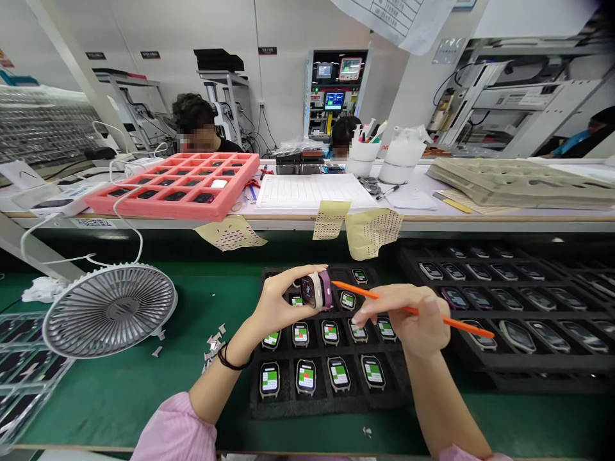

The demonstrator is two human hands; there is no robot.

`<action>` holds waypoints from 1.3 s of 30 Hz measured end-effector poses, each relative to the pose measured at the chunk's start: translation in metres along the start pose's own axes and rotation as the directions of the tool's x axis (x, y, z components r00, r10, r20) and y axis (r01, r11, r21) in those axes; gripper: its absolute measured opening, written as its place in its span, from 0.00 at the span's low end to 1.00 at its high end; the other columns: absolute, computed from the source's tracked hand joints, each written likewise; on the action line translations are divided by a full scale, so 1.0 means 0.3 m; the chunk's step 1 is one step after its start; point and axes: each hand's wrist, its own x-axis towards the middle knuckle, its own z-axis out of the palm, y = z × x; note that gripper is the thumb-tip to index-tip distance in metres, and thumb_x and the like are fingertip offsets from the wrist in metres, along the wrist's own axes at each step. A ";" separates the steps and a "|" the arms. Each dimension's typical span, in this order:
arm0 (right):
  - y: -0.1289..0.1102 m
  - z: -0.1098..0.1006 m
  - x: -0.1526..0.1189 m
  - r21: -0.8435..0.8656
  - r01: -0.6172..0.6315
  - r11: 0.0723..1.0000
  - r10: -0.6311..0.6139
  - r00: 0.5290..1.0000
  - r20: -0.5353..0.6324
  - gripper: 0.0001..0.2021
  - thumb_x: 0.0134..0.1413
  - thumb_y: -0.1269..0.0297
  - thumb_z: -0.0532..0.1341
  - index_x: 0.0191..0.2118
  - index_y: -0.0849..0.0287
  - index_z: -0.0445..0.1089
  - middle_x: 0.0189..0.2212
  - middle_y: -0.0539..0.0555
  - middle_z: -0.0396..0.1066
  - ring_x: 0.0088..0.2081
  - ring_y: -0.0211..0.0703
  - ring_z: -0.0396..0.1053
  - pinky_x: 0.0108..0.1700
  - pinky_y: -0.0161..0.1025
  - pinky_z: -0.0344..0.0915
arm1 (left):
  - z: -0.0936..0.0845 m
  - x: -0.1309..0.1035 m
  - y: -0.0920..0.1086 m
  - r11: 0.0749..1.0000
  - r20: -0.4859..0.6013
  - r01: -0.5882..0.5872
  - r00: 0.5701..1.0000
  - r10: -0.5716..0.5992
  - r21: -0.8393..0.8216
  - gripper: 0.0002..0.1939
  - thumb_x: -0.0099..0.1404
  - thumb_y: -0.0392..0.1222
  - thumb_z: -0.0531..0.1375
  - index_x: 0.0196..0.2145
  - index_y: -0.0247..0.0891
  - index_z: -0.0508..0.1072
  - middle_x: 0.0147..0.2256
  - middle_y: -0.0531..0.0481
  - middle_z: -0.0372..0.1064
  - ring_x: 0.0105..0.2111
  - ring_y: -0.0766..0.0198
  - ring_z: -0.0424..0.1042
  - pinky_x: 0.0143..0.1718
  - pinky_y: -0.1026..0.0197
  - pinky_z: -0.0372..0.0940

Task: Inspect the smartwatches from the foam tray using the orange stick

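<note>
Over the black foam tray (331, 404), my left hand (281, 304) pinches a silver smartwatch (311, 291) without a strap. Pressed against its back is a purple piece (327, 289), perhaps a second watch case. A slim orange stick (468, 328) lies in my right hand (418, 317), gripped between thumb and fingers. The stick's thin left end is close to the purple piece; I cannot tell if they touch. Below both hands, several smartwatches (306, 378) sit in the tray's pockets, screens up, most lit green and white. My hands hide part of the tray.
A round fan (113, 310) stands at left, beside small loose metal pieces (214, 342). More watches fill dark trays (523, 378) at right. A shelf (288, 224) crosses ahead, bearing a pink foam tray (223, 208) and papers (312, 191). Two people sit beyond; another is at far right.
</note>
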 end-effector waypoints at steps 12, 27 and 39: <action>-0.002 0.012 -0.010 -0.146 0.044 0.988 -0.044 0.999 0.002 0.25 0.68 0.62 0.49 0.28 0.57 0.81 0.17 0.54 0.74 0.17 0.39 0.66 0.18 0.36 0.61 | 0.008 -0.007 -0.007 0.995 -0.038 -0.018 0.999 0.022 0.096 0.24 0.52 0.31 0.68 0.48 0.37 0.73 0.46 0.43 0.77 0.45 0.57 0.77 0.49 0.58 0.71; -0.002 0.016 -0.013 -0.022 -0.007 1.000 0.007 1.000 0.001 0.26 0.67 0.59 0.49 0.26 0.57 0.81 0.16 0.55 0.74 0.15 0.39 0.65 0.18 0.37 0.60 | 0.010 -0.001 0.019 0.994 0.017 -0.013 1.000 0.011 0.110 0.25 0.52 0.29 0.67 0.48 0.37 0.73 0.46 0.45 0.77 0.44 0.58 0.77 0.48 0.60 0.71; 0.009 0.032 -0.012 -0.080 0.019 0.997 -0.020 1.000 -0.016 0.26 0.68 0.61 0.49 0.25 0.60 0.79 0.16 0.54 0.72 0.15 0.38 0.64 0.16 0.35 0.59 | 0.012 -0.004 0.012 0.987 -0.002 0.004 1.000 -0.003 0.160 0.24 0.52 0.30 0.66 0.48 0.37 0.73 0.45 0.46 0.77 0.43 0.58 0.77 0.46 0.60 0.72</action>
